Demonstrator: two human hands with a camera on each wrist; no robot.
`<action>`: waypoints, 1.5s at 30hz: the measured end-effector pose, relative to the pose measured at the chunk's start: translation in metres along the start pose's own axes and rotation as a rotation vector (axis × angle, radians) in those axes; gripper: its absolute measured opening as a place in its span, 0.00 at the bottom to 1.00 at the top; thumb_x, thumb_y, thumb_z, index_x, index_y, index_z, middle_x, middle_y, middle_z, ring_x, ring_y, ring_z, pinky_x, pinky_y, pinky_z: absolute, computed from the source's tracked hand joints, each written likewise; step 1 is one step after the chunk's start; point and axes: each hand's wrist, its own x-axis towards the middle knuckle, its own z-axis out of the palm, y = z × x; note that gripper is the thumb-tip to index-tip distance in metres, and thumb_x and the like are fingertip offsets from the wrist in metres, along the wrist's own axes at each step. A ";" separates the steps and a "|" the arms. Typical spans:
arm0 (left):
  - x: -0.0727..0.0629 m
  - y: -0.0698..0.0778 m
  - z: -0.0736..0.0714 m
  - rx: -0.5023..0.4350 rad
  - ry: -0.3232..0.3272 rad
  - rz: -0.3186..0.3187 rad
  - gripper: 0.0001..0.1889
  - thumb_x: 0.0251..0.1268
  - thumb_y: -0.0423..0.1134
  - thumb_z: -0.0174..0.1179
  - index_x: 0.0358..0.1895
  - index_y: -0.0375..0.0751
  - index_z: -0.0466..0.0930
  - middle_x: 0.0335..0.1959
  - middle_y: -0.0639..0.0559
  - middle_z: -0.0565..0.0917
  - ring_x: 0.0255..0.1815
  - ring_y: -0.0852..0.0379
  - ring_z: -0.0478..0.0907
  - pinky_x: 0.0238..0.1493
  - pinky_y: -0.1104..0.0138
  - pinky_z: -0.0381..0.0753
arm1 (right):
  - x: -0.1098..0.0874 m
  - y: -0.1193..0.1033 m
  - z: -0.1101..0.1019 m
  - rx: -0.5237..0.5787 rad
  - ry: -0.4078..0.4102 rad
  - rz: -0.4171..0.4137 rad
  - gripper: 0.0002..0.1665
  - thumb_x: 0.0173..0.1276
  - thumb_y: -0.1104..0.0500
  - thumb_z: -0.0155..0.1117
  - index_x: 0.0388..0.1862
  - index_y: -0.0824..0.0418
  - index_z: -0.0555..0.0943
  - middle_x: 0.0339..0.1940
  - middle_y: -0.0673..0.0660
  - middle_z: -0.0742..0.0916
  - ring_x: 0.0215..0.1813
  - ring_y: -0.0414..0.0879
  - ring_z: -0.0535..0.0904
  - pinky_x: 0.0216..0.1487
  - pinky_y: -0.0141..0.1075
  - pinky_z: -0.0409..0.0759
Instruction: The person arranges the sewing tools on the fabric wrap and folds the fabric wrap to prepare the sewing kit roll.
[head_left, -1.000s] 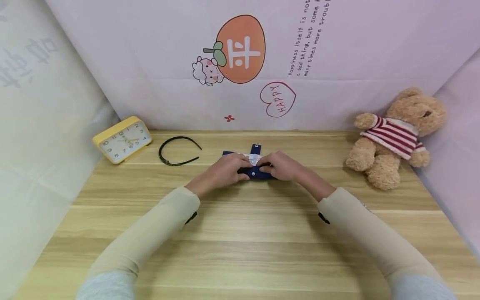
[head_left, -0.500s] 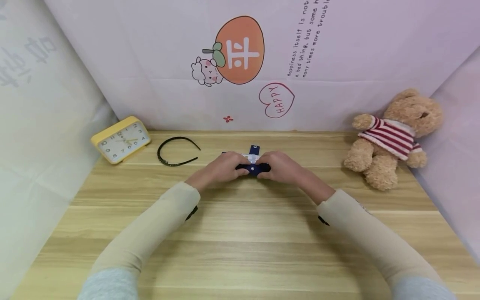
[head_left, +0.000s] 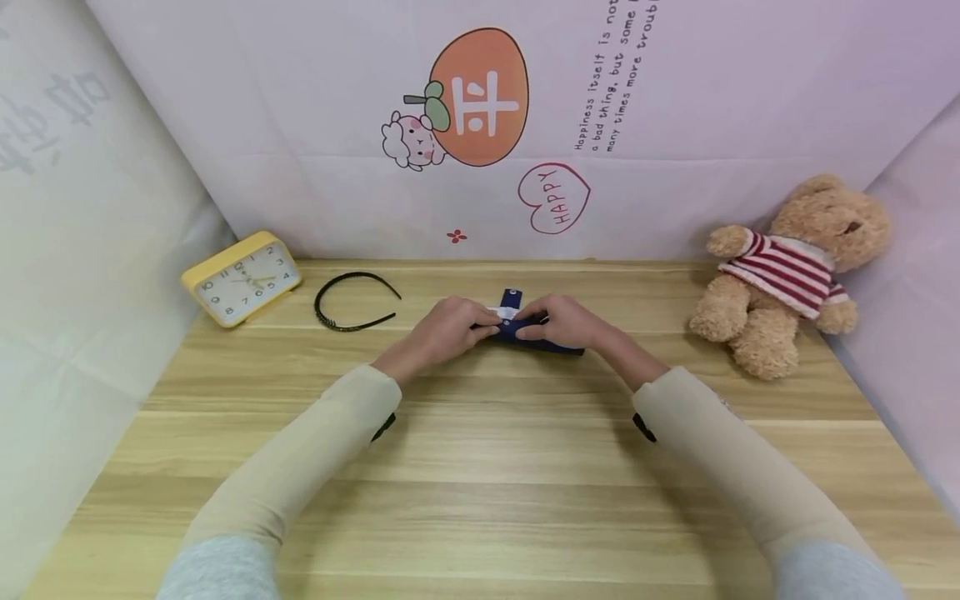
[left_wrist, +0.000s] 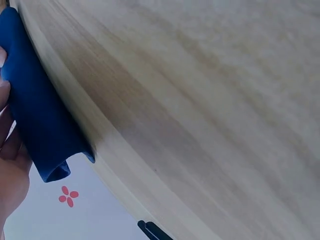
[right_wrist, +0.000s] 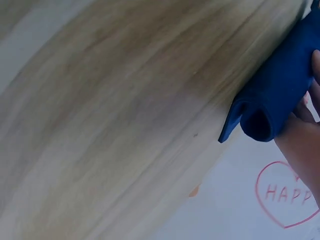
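Observation:
A dark blue sheet, partly rolled up into a tube, lies crosswise at the table's middle back. Its exact kind is not clear. My left hand pinches the left part of the roll between thumb and fingers. On the other side of the centre, my right hand grips it the same way. Between the hands shows a metal snap on the roll, with a strip of white inner face behind it. A short strap with another snap sticks out toward the wall. In the right wrist view the roll's hollow end shows beside a loose flap.
A black headband lies left of the roll, with a yellow alarm clock beyond it in the corner. A teddy bear in a striped sweater sits at the back right. White printed walls surround the wooden table.
The roll has turned toward the strap, and less of the white inner face shows. My hands have shifted slightly farther from me. The roll's right end now shows below my right hand.

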 end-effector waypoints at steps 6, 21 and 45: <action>0.003 -0.003 0.001 -0.026 0.023 -0.022 0.13 0.76 0.39 0.59 0.57 0.42 0.87 0.53 0.49 0.87 0.52 0.55 0.85 0.53 0.62 0.82 | 0.003 0.003 -0.007 0.213 -0.050 0.135 0.22 0.74 0.56 0.65 0.62 0.66 0.81 0.59 0.63 0.85 0.58 0.54 0.78 0.64 0.52 0.74; 0.008 -0.012 0.004 -0.048 -0.012 -0.027 0.14 0.78 0.40 0.58 0.59 0.43 0.86 0.56 0.49 0.86 0.56 0.54 0.84 0.57 0.61 0.81 | 0.024 0.006 0.001 0.519 0.213 0.358 0.29 0.77 0.63 0.59 0.73 0.70 0.69 0.70 0.68 0.75 0.69 0.58 0.72 0.70 0.48 0.70; 0.010 -0.011 0.003 -0.017 -0.015 -0.076 0.14 0.78 0.43 0.58 0.58 0.45 0.85 0.54 0.46 0.86 0.44 0.54 0.86 0.40 0.65 0.79 | 0.019 0.003 0.011 0.373 0.287 0.177 0.15 0.75 0.61 0.64 0.56 0.65 0.86 0.55 0.63 0.87 0.55 0.53 0.82 0.53 0.42 0.80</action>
